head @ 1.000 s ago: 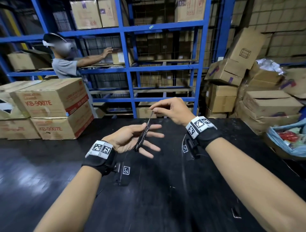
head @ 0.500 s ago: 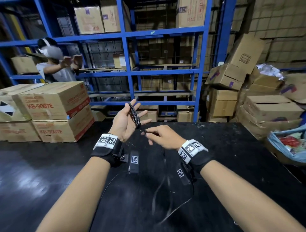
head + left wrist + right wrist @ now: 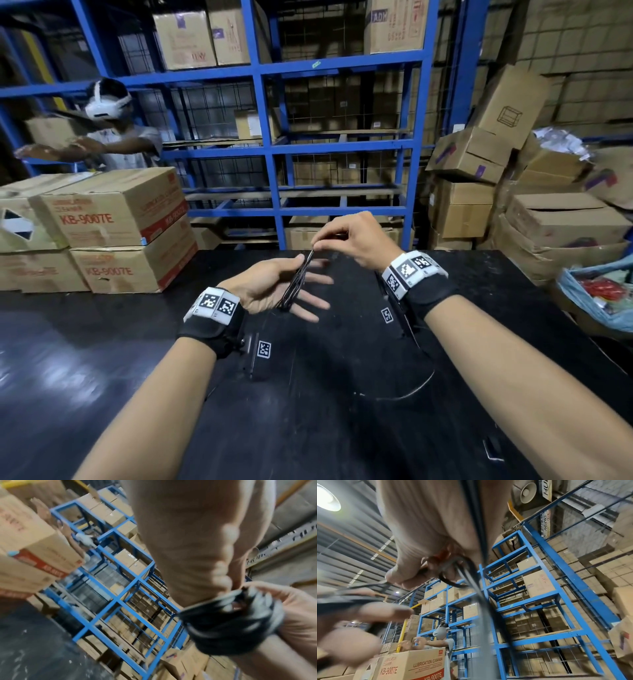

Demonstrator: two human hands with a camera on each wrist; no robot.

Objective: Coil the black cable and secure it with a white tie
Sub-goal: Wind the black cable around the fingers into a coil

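The black cable (image 3: 296, 284) is wound in several narrow loops round my left hand (image 3: 308, 274), whose fingers stick out straight while the thumb pins the loops at the top. In the left wrist view the coil (image 3: 231, 618) shows as a blurred dark bundle. My right hand (image 3: 317, 244) hovers just above and behind the left fingers and pinches the cable's running strand (image 3: 481, 574) between thumb and fingertips. The slack tail (image 3: 421, 380) curves across the black table (image 3: 102, 377) under my right wrist. No white tie shows in any view.
Stacked cardboard boxes (image 3: 113, 212) sit on the table's far left corner. A blue steel rack (image 3: 270, 150) stands behind the table, and another person (image 3: 113, 137) works at it. More boxes (image 3: 565, 222) and a blue bag (image 3: 603, 298) pile up on the right.
Half a second ago my right hand was low beside the raised left palm. It has come up and over the left fingers with the strand, and the left hand has tipped flatter.
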